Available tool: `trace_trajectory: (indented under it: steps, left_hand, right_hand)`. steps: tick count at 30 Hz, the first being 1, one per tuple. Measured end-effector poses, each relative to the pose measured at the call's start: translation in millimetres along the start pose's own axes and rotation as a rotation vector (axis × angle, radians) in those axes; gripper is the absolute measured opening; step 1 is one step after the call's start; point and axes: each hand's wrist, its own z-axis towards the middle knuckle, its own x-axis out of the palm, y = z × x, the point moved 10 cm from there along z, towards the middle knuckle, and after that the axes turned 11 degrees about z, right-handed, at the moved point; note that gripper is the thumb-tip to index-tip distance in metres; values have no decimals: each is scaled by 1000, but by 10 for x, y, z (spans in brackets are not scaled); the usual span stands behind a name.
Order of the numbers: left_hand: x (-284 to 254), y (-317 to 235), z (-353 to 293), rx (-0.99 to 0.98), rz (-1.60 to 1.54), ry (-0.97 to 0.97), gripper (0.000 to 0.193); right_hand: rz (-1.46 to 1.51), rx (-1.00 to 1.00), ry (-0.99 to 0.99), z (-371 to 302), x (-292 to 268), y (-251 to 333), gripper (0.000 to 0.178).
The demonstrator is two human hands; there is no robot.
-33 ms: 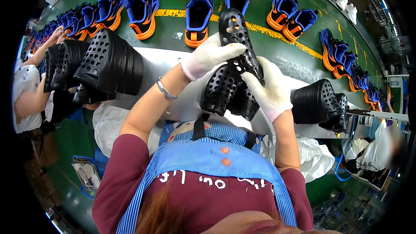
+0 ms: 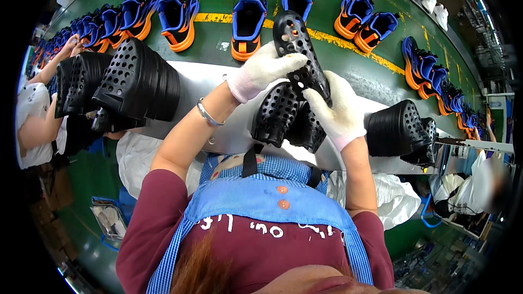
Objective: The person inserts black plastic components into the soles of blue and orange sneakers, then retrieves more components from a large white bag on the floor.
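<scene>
My left hand (image 2: 265, 72), in a white knitted glove, grips a black perforated plastic shoe tree (image 2: 295, 37) along its left side, thumb across it. On the lower right side of the same shoe tree, my gloved right hand (image 2: 339, 110) is closed with its thumb over the near end. The shoe tree is tilted, its long rounded end pointing away from me. Just below it, two more shoe trees (image 2: 275, 114) stand by the near edge of the metal ledge (image 2: 204, 84), partly covered by the held one and my right hand.
Nested stacks of black shoe trees stand at left (image 2: 128, 84) and right (image 2: 396, 128) on the ledge. Beyond, a green conveyor belt (image 2: 218, 41) with yellow lines carries rows of black, blue and orange sneakers (image 2: 250, 22). Co-workers' arms (image 2: 46, 68) show at far left.
The held shoe tree has tipped slightly and shifted a little left between my hands; fewer of its holes show through. Both hands keep their grip.
</scene>
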Motion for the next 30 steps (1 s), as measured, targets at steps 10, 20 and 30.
trace_trajectory:
  steps: [10, 20, 30]
  left_hand:
    - [-75, -129, 429, -48, 410, 155, 38]
    - [-688, 388, 1150, 109, 1475, -144, 25]
    - [-352, 472, 757, 218, 1278, -173, 27]
  right_hand:
    - [-57, 44, -142, 335, -268, -260, 34]
    - [-265, 215, 73, 821, -372, -699, 44]
    - [-353, 331, 468, 1458, -276, -665, 61]
